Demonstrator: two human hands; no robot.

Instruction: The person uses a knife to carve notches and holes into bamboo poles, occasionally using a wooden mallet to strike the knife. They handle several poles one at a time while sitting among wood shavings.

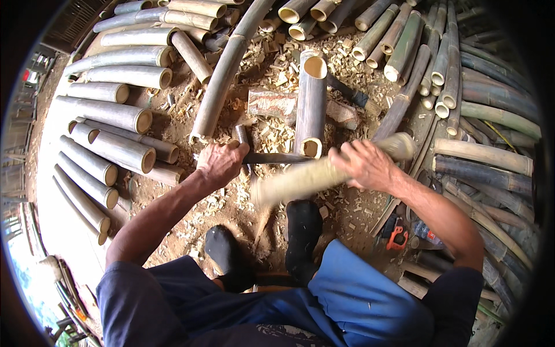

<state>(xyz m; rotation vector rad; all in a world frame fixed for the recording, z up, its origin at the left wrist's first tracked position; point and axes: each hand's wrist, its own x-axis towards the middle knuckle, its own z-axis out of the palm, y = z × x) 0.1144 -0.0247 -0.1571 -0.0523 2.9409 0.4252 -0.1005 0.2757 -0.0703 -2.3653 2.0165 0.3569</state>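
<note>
My left hand (222, 163) is closed around the handle of a knife, and its dark blade (277, 158) points right. The blade's far end lies by the near rim of a grey bamboo section (311, 113), which rests across a rough log (273, 105). My right hand (361, 165) is wrapped around a thick pale cylinder (303, 180), blurred by motion, probably wood or bamboo. It slants across in front of the blade, its left end lower. Whether blade and bamboo touch, I cannot tell.
Cut bamboo sections (118, 114) lie in rows on the left, with more bamboo piled (497, 115) on the right. A long bamboo pole (228, 75) leans behind my left hand. Shavings cover the ground around my feet (302, 231). An orange-and-black tool (397, 236) lies at the right.
</note>
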